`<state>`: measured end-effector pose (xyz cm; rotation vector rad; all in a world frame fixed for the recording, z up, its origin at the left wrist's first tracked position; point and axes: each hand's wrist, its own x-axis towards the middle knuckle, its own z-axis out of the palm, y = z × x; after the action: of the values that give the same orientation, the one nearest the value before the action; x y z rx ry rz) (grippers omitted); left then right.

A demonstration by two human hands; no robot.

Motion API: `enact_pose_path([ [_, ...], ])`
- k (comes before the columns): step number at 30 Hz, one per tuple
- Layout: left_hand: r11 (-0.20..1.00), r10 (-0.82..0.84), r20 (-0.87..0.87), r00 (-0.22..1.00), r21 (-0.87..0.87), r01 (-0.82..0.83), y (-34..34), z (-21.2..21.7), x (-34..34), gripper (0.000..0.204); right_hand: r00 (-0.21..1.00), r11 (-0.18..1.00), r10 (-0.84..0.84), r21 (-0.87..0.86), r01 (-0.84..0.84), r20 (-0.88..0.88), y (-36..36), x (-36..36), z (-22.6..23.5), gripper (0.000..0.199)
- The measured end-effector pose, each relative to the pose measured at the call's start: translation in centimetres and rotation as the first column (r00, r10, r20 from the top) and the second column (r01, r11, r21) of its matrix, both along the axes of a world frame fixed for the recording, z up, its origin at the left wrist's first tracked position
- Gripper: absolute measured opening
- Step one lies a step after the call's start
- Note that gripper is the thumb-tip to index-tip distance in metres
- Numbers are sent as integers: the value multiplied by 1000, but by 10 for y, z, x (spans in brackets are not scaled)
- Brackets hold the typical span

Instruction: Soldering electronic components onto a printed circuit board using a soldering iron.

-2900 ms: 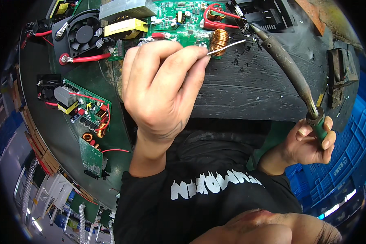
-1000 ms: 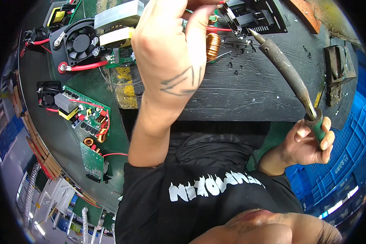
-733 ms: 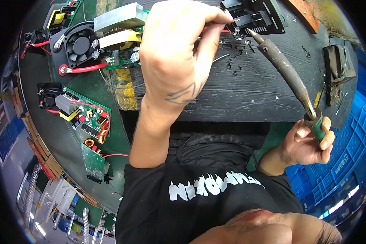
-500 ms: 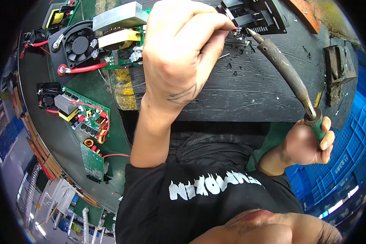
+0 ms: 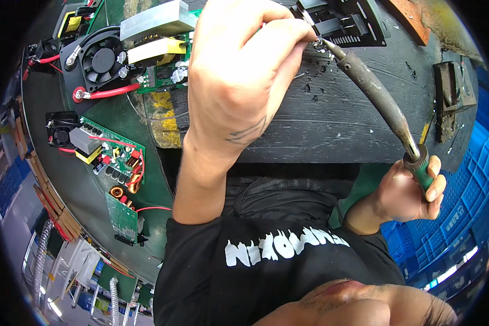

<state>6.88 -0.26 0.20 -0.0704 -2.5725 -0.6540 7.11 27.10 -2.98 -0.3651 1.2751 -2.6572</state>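
My right hand (image 5: 407,191) is wrapped round the green handle of a soldering iron (image 5: 376,93), whose shaft slants up and to the left. Its tip is at the lower edge of a black plastic panel with sockets (image 5: 342,23), close to my left fingertips. My left hand (image 5: 247,60) is closed in a pinch there; whatever it holds is too small to make out. Left of this hand, and partly hidden by it, lies a green circuit board (image 5: 156,79) with a silver heat sink (image 5: 157,20) and a black fan (image 5: 100,60).
Dark scraps (image 5: 321,60) lie on the black board (image 5: 309,127) under the iron. A metal holder (image 5: 450,95) stands at its right end. Two more circuit boards (image 5: 119,144) rest on the green bench at left. Blue crates (image 5: 456,201) are at right.
The iron's tip has shifted slightly left, closer to my left fingertips. My left hand has moved a little lower and left. The fan and circuit board beside it appear slightly farther left.
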Motion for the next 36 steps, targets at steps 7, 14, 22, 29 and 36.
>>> enact_pose_path([
  [7,1000,-13,0,1000,16,13,-1,1,0,24,1000,1000,14,-13,-14,11,-1,0,-1,26],
  [14,1000,-12,10,1000,25,12,-1,2,0,25,1000,1000,10,-7,-10,11,-1,0,0,26],
  [22,999,-26,13,1000,21,26,-1,4,0,24,1000,1000,-5,-8,5,11,-2,0,0,26],
  [29,1000,-27,1,1000,12,27,0,3,0,24,1000,1000,17,-20,-17,26,-1,0,0,25],
  [36,1000,-11,5,1000,6,11,1,3,0,25,1000,1000,7,-20,-6,22,0,0,-1,25],
])
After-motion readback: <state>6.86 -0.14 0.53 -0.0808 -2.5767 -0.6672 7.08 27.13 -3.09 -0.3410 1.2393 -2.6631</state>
